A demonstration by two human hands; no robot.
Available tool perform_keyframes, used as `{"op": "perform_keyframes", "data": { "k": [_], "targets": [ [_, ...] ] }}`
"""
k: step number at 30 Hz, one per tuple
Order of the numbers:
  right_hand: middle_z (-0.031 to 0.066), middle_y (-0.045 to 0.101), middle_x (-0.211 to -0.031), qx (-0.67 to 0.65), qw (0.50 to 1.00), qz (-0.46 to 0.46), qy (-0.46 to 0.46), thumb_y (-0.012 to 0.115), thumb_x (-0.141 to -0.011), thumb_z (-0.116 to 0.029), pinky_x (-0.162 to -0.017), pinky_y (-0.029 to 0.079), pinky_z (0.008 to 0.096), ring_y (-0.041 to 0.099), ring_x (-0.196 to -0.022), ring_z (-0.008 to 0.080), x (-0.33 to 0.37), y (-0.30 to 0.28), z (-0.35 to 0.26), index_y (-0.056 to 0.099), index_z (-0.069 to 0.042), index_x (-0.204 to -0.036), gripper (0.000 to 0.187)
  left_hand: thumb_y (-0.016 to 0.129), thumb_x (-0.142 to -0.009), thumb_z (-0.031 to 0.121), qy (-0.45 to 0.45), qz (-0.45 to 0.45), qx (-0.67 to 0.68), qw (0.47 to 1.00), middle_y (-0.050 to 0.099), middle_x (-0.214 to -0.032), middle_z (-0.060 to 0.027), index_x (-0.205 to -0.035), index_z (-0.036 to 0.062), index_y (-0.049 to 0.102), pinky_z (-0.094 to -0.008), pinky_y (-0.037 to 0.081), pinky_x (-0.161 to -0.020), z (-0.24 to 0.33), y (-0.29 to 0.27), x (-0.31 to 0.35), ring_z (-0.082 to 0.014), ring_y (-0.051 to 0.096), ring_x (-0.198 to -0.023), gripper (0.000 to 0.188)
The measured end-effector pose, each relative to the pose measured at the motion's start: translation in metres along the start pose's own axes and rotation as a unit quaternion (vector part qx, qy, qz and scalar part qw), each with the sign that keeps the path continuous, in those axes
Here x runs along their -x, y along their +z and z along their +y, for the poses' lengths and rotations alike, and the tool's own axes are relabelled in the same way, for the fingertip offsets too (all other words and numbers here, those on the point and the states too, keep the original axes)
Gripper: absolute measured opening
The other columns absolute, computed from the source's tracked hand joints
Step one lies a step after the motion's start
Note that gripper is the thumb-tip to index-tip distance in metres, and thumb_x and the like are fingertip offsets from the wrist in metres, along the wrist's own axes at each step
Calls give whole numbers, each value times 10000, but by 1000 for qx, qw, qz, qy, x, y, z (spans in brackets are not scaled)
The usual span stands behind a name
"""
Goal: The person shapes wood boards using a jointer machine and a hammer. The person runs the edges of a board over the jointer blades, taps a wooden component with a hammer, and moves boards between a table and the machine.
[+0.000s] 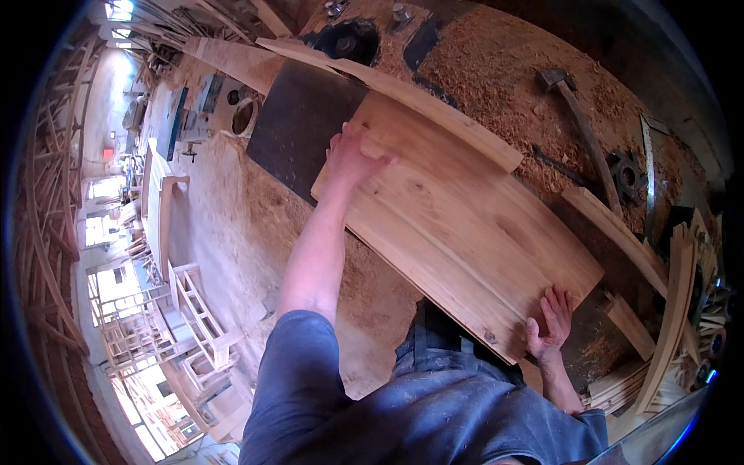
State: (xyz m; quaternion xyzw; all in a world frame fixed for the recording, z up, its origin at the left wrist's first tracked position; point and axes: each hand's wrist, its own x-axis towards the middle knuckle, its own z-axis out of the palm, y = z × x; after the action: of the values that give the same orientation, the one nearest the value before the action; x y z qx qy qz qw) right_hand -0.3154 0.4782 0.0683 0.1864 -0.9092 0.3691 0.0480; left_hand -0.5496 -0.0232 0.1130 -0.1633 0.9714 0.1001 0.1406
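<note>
A wide, pale wooden panel (449, 225) with knots and a lengthwise joint line lies on the dark metal machine table (298, 116). Its far edge runs along a long wooden fence strip (434, 105). My left hand (353, 159) rests on the panel's left end, fingers and thumb spread apart. At the right end, near the corner, my right hand (552, 318) presses on the panel with its fingers stretched out. The panel's near edge overhangs in front of my body, and its underside is hidden.
Beyond the fence, shavings cover a surface holding a hammer (581, 124), a metal square (649, 163) and a round toothed cutter head (626, 174). Curved wooden pieces (670, 310) stand at the right. Wooden frames (205, 318) stand on the floor to the left.
</note>
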Motion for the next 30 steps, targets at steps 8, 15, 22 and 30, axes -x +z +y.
{"op": "perform_keyframes", "data": {
  "k": [8, 15, 22, 30],
  "targets": [
    [206, 656, -1337, -11, 1000, 4, 22, 672, -899, -278, -1179, 321, 596, 555, -1339, 420, -17, 11, -12, 663, -21, -1259, 443, 888, -653, 587, -3, 6, -16, 1000, 272, -1656, -215, -1483, 87, 524, -480, 310, -1216, -11, -5, -21, -390, 322, -1491, 1035],
    [220, 649, -1349, 3, 999, -5, 38, 691, -884, -308, -1190, 312, 582, 546, -1348, 424, -32, 28, -21, 667, -5, -1260, 483, 886, -657, 588, 22, 23, -18, 999, 284, -1649, -223, -1471, 61, 533, -461, 315, -1215, -37, -4, -38, -395, 328, -1485, 1033],
    [215, 596, -1422, 25, 997, -14, 67, 711, -854, -356, -1187, 304, 590, 488, -1400, 425, -59, 47, -42, 626, -9, -1349, 611, 888, -658, 582, -10, 15, -24, 1000, 287, -1650, -224, -1469, 64, 534, -467, 305, -1223, -59, -15, -59, -400, 323, -1489, 1025],
    [211, 563, -1461, 33, 998, -29, 54, 721, -834, -341, -1177, 310, 595, 469, -1414, 416, -92, 76, -62, 595, -4, -1381, 654, 874, -679, 581, -5, 28, -14, 1000, 273, -1661, -206, -1513, 83, 474, -519, 285, -1224, -94, -28, -90, -390, 286, -1512, 1051]
  ]
}}
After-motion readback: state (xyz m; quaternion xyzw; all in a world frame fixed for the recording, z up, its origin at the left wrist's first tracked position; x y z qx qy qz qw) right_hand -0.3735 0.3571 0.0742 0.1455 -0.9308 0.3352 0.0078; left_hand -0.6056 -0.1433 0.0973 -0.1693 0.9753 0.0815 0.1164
